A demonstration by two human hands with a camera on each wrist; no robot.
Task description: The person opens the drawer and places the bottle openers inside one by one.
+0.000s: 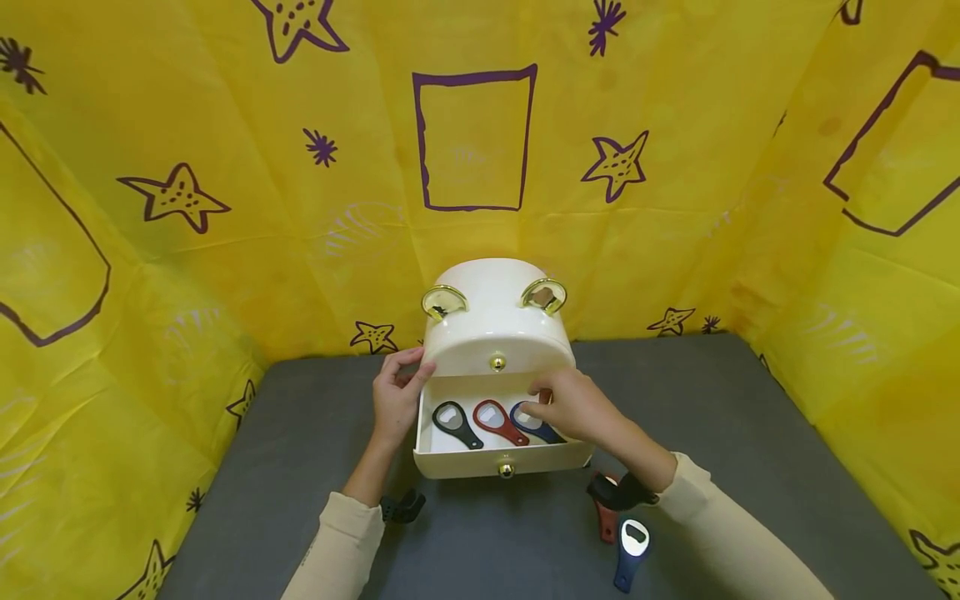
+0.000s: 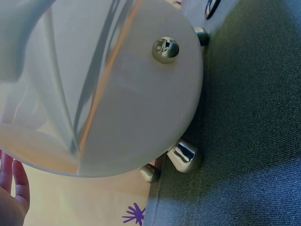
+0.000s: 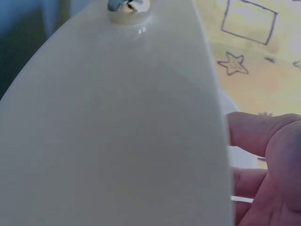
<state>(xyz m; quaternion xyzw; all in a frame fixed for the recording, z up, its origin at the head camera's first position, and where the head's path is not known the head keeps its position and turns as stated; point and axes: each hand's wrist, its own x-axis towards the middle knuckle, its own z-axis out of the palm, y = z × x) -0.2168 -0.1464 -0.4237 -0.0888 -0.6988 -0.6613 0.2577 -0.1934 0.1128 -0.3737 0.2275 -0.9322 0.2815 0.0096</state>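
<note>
A cream cabinet with a rounded top stands on the table, its lower drawer pulled out. Inside lie a black bottle opener, a red bottle opener and a blue bottle opener. My right hand reaches over the drawer's right side, thumb and fingers apart, the thumb overlapping the blue opener's head. In the right wrist view, the drawer front hides the fingertips. My left hand rests against the cabinet's left side with loosely bent fingers.
On the dark grey table, a red opener and another blue opener lie near my right forearm, the red one partly hidden by a black wrist strap. Gold knobs and ear-like loops stick out from the cabinet. Yellow patterned cloth encloses the table.
</note>
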